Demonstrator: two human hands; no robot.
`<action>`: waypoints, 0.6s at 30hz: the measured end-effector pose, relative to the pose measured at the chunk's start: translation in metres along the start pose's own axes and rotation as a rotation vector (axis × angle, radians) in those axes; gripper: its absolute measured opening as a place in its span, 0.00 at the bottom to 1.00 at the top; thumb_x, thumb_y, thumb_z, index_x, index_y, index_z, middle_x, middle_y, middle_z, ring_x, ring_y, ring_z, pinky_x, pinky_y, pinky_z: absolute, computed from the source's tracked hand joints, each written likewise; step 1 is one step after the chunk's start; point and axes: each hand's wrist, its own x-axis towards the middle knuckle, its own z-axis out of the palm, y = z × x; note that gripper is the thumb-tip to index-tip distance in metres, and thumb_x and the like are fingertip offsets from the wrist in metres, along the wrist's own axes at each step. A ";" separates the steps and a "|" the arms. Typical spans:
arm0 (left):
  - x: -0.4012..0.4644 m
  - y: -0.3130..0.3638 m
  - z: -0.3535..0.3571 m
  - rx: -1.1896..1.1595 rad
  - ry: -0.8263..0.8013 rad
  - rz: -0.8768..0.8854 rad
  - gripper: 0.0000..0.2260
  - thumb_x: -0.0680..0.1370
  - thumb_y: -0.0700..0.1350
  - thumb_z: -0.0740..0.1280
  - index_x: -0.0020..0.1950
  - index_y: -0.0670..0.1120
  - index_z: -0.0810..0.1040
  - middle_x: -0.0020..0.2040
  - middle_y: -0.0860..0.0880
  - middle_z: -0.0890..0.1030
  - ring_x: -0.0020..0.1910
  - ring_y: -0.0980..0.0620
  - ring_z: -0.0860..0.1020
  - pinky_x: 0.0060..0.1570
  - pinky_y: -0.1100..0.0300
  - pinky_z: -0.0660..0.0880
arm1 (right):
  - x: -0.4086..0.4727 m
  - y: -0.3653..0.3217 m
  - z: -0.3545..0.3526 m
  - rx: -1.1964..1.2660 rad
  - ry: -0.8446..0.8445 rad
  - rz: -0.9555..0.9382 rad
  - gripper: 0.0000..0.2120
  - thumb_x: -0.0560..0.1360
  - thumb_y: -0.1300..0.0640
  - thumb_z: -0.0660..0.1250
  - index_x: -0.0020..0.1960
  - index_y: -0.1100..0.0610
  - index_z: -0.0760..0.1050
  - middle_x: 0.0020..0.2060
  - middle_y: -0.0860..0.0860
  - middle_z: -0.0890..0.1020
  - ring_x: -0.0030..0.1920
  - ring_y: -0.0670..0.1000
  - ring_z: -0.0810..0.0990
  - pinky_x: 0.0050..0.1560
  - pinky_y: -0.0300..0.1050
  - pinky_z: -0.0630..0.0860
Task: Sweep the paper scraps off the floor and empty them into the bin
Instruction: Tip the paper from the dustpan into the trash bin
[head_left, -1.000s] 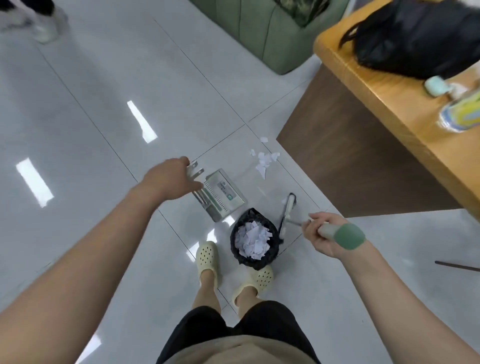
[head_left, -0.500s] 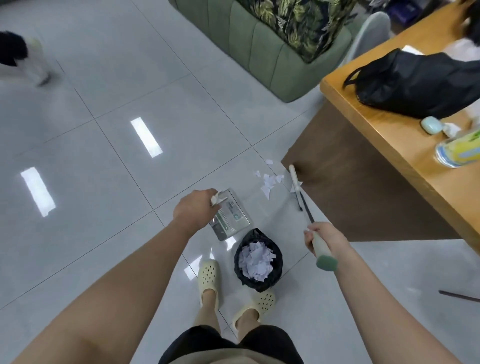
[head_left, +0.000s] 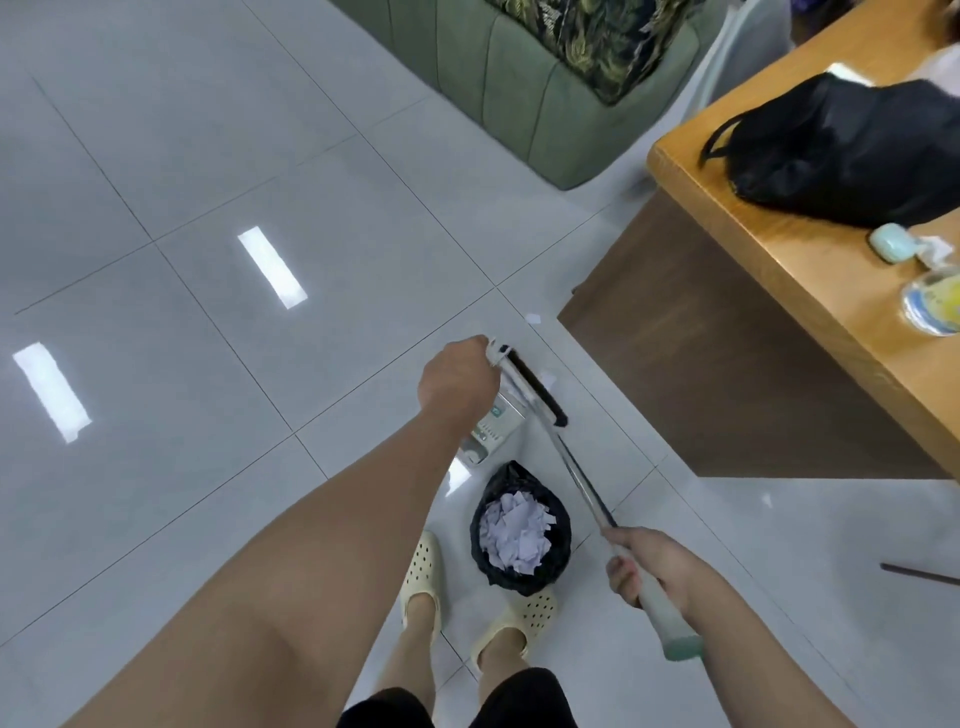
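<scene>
My left hand grips the handle of a metal dustpan resting on the floor tiles. My right hand holds the pale green grip of a broom, whose shaft slants up to a black-edged head lying right against the dustpan's far side. Most of the scraps are hidden behind the broom head; one white scrap lies farther out and another peeks beside the head. A small bin with a black liner, filled with white paper scraps, stands in front of my feet.
A wooden desk fills the right side, carrying a black bag, a small mint case and a plastic bottle. A green sofa stands at the back. A dark rod lies on the floor at right.
The broom head swept left from beside the desk to the dustpan's edge, covering the scrap pile. My left hand and the dustpan shifted toward the scraps. The view tilted up slightly.
</scene>
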 end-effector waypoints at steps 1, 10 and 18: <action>0.002 0.001 0.000 -0.001 0.002 0.000 0.07 0.81 0.49 0.65 0.56 0.49 0.78 0.49 0.47 0.82 0.49 0.42 0.80 0.42 0.55 0.72 | -0.013 0.001 -0.011 0.032 0.001 0.007 0.08 0.80 0.56 0.64 0.46 0.57 0.68 0.26 0.53 0.69 0.19 0.45 0.62 0.16 0.31 0.59; 0.008 0.000 -0.001 -0.016 0.024 -0.029 0.07 0.81 0.50 0.65 0.56 0.49 0.77 0.45 0.48 0.83 0.43 0.43 0.83 0.44 0.51 0.80 | -0.038 -0.030 -0.030 0.105 -0.001 -0.140 0.07 0.81 0.53 0.63 0.48 0.55 0.68 0.27 0.53 0.69 0.17 0.44 0.61 0.16 0.30 0.57; 0.007 0.001 0.026 -0.135 0.131 -0.109 0.06 0.81 0.48 0.64 0.56 0.49 0.76 0.40 0.53 0.78 0.41 0.46 0.79 0.41 0.54 0.75 | 0.039 -0.136 0.001 0.128 0.018 -0.253 0.10 0.82 0.54 0.62 0.46 0.58 0.66 0.28 0.52 0.69 0.17 0.44 0.63 0.16 0.31 0.59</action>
